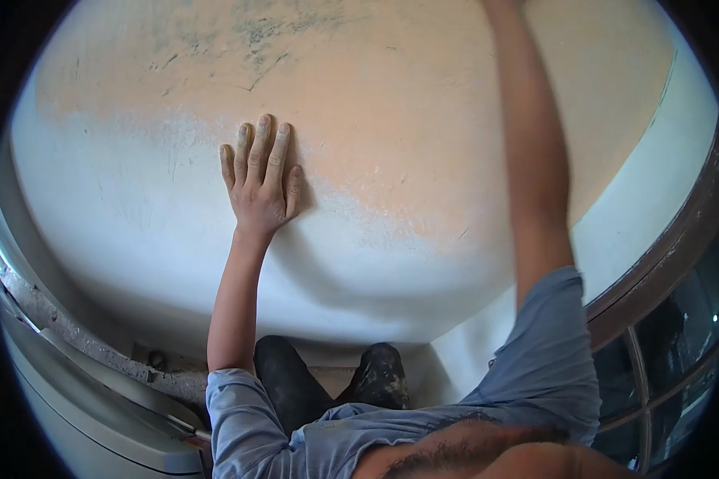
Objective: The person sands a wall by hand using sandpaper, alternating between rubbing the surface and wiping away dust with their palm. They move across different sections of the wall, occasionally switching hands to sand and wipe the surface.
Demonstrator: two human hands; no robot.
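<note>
My left hand (260, 180) lies flat against the wall (391, 271), its fingers pointing up and a little apart, with dusty fingertips. It holds nothing and rests where the orange-tan coat (407, 120) meets the white surface. Rough, dark scuffed marks (256, 36) show on the wall above it. My right arm stretches up along the right side of the wall. The right hand is cut off by the top edge, with only the wrist area showing, so its fingers and anything in them are hidden.
A dark-framed window (647, 375) with several panes is at the lower right. At the lower left are a grey, smooth-sided object (96, 415) and a rough ledge (48, 307). My dark trousers (287, 379) show below the wall.
</note>
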